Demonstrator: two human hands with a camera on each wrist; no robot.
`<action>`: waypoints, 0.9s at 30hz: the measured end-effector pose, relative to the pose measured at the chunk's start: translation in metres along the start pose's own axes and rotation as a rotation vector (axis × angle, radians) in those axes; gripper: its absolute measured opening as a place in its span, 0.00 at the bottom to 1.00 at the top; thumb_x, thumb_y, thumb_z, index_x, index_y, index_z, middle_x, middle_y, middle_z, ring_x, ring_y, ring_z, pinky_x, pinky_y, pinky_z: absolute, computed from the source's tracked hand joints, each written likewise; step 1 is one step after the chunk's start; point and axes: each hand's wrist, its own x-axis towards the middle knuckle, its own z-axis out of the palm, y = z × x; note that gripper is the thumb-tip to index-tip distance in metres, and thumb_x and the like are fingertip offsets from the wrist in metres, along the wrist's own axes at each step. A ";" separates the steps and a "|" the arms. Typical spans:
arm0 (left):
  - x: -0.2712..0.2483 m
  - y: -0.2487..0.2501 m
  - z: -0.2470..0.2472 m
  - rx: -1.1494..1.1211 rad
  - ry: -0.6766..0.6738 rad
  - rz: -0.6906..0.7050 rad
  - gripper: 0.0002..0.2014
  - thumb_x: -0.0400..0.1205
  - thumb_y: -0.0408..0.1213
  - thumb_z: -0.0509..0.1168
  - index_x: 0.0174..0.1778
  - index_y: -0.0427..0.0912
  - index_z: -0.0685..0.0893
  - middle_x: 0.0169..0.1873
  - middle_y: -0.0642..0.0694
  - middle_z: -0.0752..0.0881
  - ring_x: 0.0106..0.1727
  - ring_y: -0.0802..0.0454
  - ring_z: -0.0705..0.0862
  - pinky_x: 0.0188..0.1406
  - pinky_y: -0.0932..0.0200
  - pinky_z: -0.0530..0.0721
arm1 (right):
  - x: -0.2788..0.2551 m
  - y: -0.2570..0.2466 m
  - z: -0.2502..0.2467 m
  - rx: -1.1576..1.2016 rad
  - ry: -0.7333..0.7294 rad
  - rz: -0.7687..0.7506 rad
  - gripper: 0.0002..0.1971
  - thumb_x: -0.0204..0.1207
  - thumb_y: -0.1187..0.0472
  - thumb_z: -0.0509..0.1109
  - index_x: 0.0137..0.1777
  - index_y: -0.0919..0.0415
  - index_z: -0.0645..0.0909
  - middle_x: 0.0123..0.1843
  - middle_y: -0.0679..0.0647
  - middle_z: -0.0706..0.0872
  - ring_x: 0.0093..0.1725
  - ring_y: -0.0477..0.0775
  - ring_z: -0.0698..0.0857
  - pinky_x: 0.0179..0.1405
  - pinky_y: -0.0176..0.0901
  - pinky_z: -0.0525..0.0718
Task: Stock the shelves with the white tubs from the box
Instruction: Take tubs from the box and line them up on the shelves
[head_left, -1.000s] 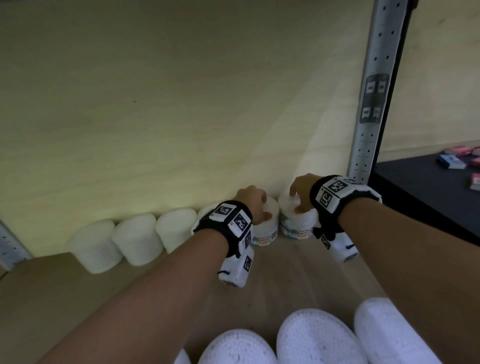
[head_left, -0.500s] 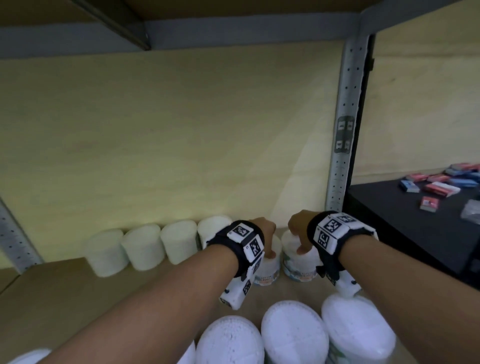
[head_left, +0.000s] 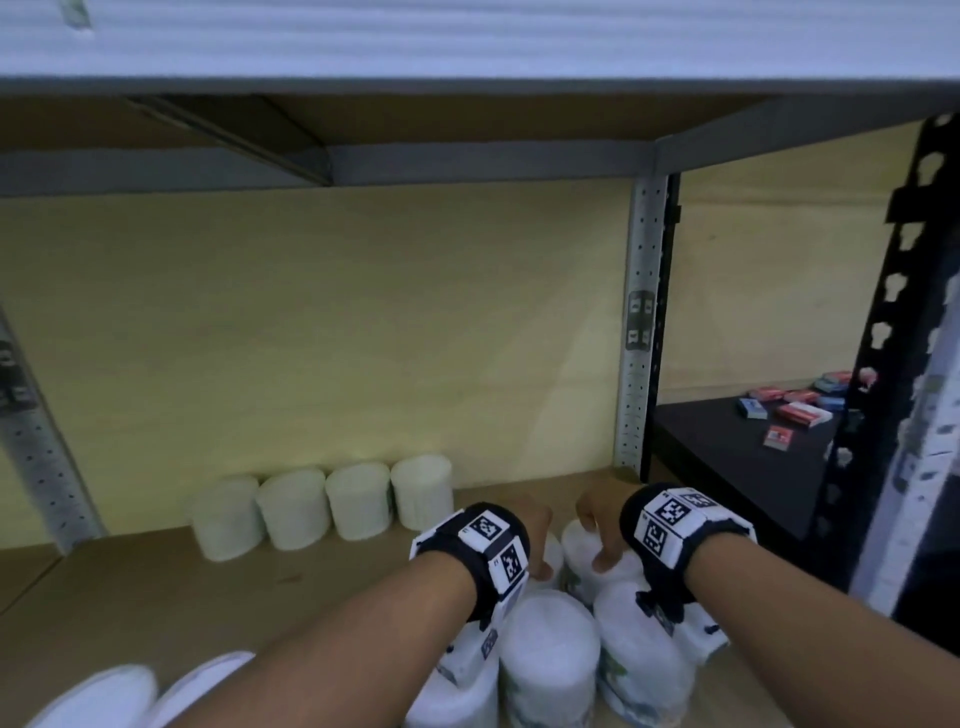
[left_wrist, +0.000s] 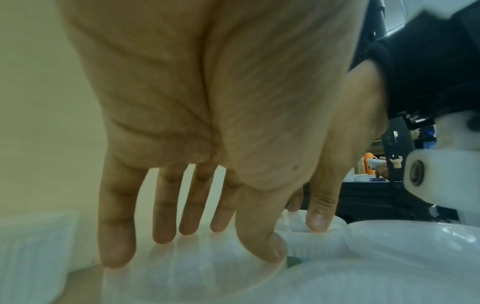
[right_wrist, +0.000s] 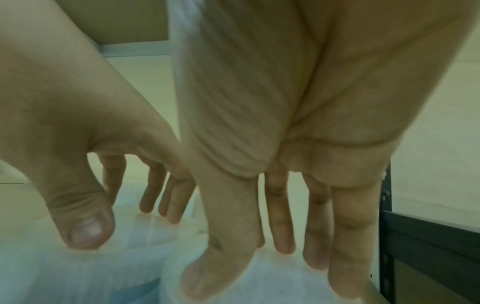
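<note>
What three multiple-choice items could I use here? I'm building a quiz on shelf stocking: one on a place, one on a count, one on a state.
1. Where is the row of white tubs?
A. Against the back panel of the shelf
B. On the black table
C. On the shelf above

2. How many tubs are in that back row?
A. Two
B. Four
C. Seven

3. What is the right hand doing?
A. Hanging idle away from everything
B. Holding a red packet
C. Resting fingers and thumb around a tub lid

Answers:
1 A: the row stands on the wooden shelf, next to its back panel.
2 B: four tubs stand side by side.
3 C: the right wrist view shows fingertips and thumb down on the white lid; the left hand does likewise on the neighbouring tub.
</note>
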 end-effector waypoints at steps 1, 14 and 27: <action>-0.002 0.001 0.000 -0.008 -0.002 -0.002 0.23 0.75 0.52 0.69 0.58 0.40 0.76 0.55 0.38 0.82 0.49 0.41 0.85 0.39 0.55 0.76 | -0.009 -0.005 -0.002 0.013 -0.004 0.051 0.47 0.53 0.28 0.78 0.69 0.53 0.74 0.67 0.56 0.78 0.62 0.63 0.80 0.59 0.58 0.83; -0.012 -0.004 -0.011 -0.210 -0.067 -0.110 0.24 0.80 0.44 0.66 0.69 0.34 0.75 0.60 0.37 0.81 0.50 0.49 0.76 0.48 0.57 0.75 | -0.055 -0.007 -0.017 0.139 0.005 -0.027 0.34 0.73 0.46 0.73 0.77 0.57 0.69 0.76 0.56 0.73 0.73 0.58 0.75 0.72 0.48 0.77; -0.038 -0.121 -0.022 -0.292 -0.009 -0.285 0.26 0.83 0.42 0.63 0.78 0.39 0.69 0.75 0.41 0.72 0.72 0.44 0.75 0.68 0.56 0.76 | 0.001 -0.057 -0.064 0.349 0.150 -0.163 0.21 0.80 0.55 0.67 0.71 0.61 0.76 0.72 0.58 0.75 0.70 0.57 0.77 0.67 0.42 0.75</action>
